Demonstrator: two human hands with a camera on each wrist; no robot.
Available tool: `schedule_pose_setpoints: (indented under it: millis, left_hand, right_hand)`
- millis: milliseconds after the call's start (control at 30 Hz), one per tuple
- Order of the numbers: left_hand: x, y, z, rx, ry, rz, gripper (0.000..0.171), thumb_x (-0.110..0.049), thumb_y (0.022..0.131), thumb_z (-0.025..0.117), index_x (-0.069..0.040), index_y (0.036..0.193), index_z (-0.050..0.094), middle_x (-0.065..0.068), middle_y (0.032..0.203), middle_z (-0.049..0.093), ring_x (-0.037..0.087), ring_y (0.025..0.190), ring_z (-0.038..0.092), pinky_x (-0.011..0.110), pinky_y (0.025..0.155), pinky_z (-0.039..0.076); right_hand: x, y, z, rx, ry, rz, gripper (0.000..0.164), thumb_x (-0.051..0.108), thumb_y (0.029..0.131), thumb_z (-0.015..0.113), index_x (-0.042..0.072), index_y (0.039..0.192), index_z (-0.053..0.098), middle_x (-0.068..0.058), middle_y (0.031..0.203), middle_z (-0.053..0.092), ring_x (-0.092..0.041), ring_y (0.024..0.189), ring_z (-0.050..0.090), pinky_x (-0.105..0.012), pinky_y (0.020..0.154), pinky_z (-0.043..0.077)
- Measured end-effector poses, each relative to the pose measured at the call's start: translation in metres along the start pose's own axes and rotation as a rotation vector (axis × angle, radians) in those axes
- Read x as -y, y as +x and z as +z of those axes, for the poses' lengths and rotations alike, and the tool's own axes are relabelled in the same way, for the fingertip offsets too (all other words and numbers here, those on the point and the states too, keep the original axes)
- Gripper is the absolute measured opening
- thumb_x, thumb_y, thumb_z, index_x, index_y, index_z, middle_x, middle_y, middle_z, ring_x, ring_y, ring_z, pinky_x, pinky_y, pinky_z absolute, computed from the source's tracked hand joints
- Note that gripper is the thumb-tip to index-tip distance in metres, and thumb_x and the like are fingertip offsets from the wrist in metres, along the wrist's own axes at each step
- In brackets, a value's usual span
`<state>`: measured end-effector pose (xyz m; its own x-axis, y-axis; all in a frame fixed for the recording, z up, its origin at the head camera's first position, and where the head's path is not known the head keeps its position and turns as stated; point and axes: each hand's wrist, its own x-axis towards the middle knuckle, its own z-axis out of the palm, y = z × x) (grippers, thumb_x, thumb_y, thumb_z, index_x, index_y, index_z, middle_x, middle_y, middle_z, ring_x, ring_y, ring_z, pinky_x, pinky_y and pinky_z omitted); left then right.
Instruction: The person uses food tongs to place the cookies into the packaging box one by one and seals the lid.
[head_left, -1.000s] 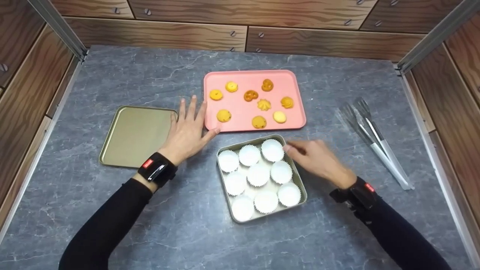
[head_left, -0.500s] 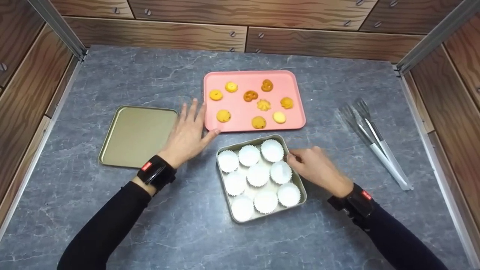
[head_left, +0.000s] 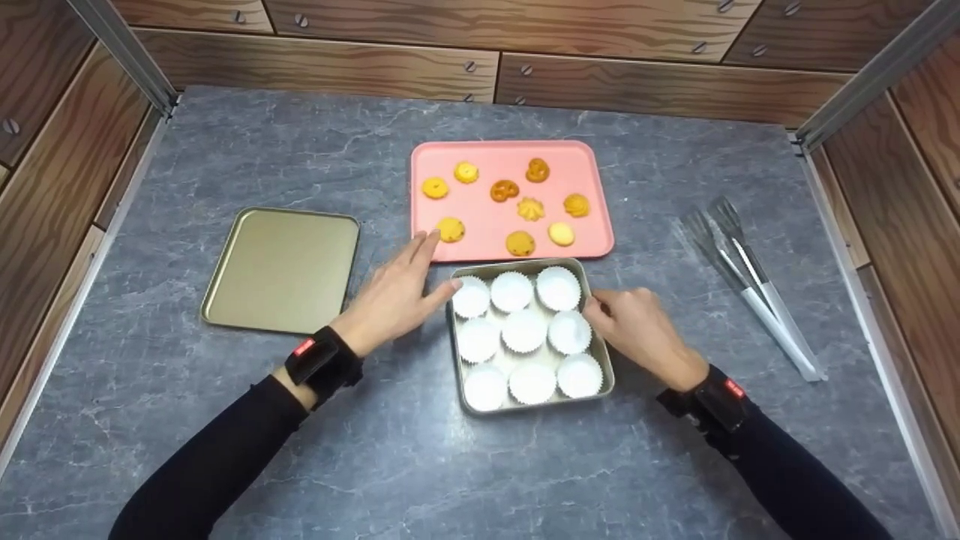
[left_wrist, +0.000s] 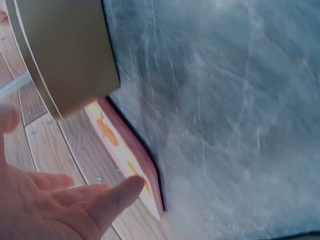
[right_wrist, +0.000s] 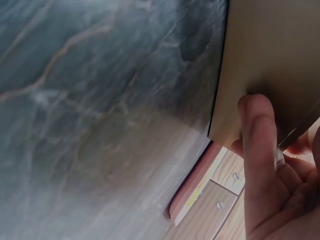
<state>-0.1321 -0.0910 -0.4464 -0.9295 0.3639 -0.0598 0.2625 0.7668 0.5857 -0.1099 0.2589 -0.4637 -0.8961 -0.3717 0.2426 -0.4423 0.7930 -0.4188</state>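
A square gold-toned metal tin (head_left: 480, 405) holds several white paper baking cups (head_left: 523, 331) in rows. My right hand (head_left: 641, 334) grips its right side near the back corner, and the right wrist view shows a finger (right_wrist: 260, 125) against the outer wall. At the opposite back corner, my left hand (head_left: 394, 300) has its thumb on the rim. The other fingers stretch out straight over the near left corner of a pink tray (head_left: 487, 225), close to a round speckled cookie (head_left: 451, 229). The tin's back edge is right at the tray's front edge.
Several cookies of different shapes, among them a pretzel-shaped one (head_left: 505, 190), lie spread on the tray. A flat gold lid-like tray (head_left: 281, 270) lies to the left. Tongs (head_left: 757, 292) lie on the grey marbled table (head_left: 360, 465) at right. Wood-patterned panels (head_left: 337, 67) border the table.
The tin has moved away towards the pink tray and turned to stand straighter. My left hand has shifted right, from beside the tray to the tin's corner. The right hand stays at the tin's side.
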Motion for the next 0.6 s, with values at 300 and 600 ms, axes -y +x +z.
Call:
schedule_pose_setpoints:
  millis: [300,600]
  left_hand:
    - [-0.009,-0.003,0.014,0.026,-0.076,-0.019,0.077,-0.043,0.103,0.060,-0.004,0.161,0.029,0.027,0.143,0.056,0.042,0.124,0.061,0.056,0.104,0.055]
    - [-0.014,0.003,0.020,0.106,-0.289,-0.096,0.046,-0.033,0.105,0.061,-0.004,0.139,0.051,0.002,0.078,0.072,0.017,0.055,0.064,0.027,0.045,0.050]
  right_hand:
    - [-0.009,0.008,-0.003,-0.005,-0.010,0.047,0.040,0.003,0.094,0.061,0.015,0.058,0.048,0.010,0.051,0.035,-0.006,0.045,0.035,-0.022,0.040,0.028]
    - [-0.012,0.013,-0.003,0.013,-0.006,0.091,0.032,0.007,0.098,0.059,0.011,0.065,0.061,0.007,0.052,0.042,-0.011,0.047,0.042,-0.025,0.041,0.032]
